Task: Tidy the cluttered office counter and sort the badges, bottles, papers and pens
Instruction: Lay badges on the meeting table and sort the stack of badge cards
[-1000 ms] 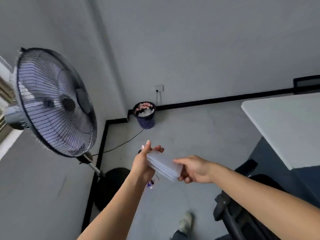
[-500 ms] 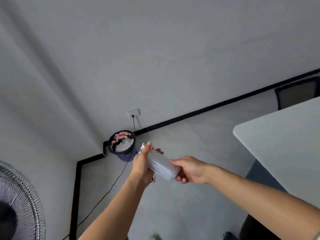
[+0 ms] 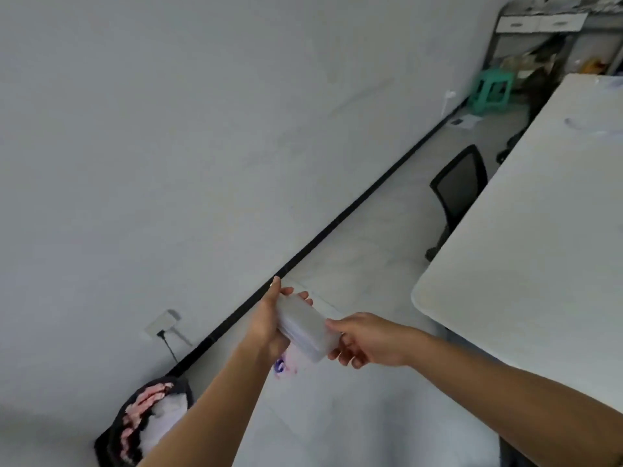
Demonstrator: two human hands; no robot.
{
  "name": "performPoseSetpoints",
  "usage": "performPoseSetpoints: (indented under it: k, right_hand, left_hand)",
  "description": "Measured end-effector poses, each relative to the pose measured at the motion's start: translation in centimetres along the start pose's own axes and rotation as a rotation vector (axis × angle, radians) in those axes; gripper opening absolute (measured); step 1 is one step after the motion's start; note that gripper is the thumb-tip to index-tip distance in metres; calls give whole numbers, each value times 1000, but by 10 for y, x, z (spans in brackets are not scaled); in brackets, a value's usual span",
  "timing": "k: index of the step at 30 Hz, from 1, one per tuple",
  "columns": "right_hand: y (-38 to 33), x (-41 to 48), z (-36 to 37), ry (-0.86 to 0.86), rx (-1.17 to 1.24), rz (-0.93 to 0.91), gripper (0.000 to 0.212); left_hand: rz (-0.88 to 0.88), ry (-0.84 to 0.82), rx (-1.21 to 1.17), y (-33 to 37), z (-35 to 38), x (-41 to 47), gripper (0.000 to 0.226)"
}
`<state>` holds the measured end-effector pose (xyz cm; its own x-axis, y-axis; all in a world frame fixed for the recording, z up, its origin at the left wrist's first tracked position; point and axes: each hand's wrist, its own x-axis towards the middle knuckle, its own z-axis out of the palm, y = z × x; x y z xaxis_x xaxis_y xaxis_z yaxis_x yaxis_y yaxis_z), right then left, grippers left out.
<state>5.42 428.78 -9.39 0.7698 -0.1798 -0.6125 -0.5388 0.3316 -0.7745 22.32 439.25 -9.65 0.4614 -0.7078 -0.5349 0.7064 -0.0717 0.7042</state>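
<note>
A stack of clear plastic badge holders (image 3: pixel 305 326) is held in the air between both hands, over the floor and left of the white counter (image 3: pixel 526 264). My left hand (image 3: pixel 269 320) grips the stack's far left end, thumb up. My right hand (image 3: pixel 365 338) pinches its near right end. A purple and pink bit (image 3: pixel 283 365), perhaps a lanyard clip, hangs under the stack below my left hand.
A dark wastebasket (image 3: pixel 148 419) with pink and white rubbish stands by the wall at the lower left, near a wall socket (image 3: pixel 161 323). A black office chair (image 3: pixel 460 187) sits at the counter's far side. A green stool (image 3: pixel 494 91) and cluttered shelves (image 3: pixel 539 35) are at the back right.
The view has swung to the right: the fan has left the frame, the wastebasket has slid to the lower left, and the counter, chair and shelves have come in. Both hands keep hold of the stack.
</note>
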Motion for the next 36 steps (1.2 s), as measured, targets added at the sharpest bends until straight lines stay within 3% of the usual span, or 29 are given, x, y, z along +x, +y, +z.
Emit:
performPoseSetpoints:
  k: [9, 20, 36]
  right_hand:
    - [-26, 46, -156, 418, 150, 27, 38]
    - [-84, 53, -353, 789, 351, 43, 27]
    - [-88, 80, -535, 1345, 905, 162, 20]
  left_hand:
    - [-172, -122, 162, 28, 102, 154, 33]
    - [-357, -348, 329, 55, 299, 329, 33]
    - [-643, -726, 664, 55, 529, 535, 37]
